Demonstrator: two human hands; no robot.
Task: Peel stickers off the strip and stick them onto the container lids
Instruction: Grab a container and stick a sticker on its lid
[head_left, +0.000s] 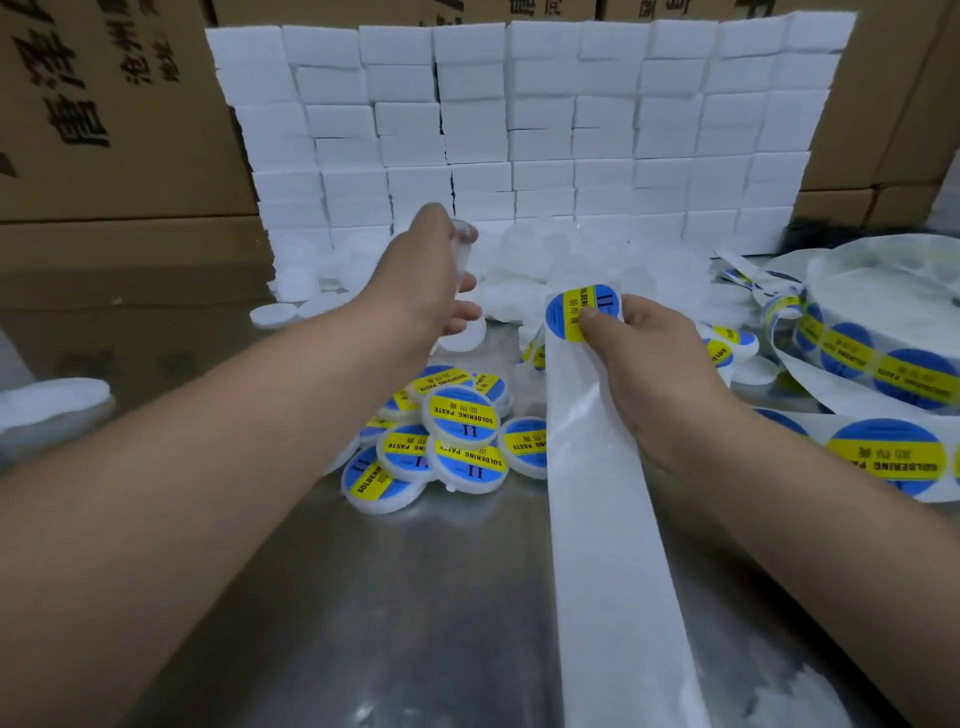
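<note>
My right hand (644, 358) grips the white backing strip (608, 545) at its top, thumb pressed on a round blue and yellow sticker (576, 306) that reads SOLDERING PASTE. The bare strip runs down toward me over the metal table (415, 623). My left hand (431, 275) reaches forward over the heap of plain white containers (545, 260) and holds a clear white container (465, 244) between fingers and thumb. A pile of several labelled containers (452, 436) lies on the table between my forearms.
A wall of stacked white boxes (519, 130) stands behind the heap, with brown cartons (104, 130) around it. A large roll of stickers (883, 338) sits at the right, its strip trailing under my right forearm. One white lid (272, 314) lies apart at left.
</note>
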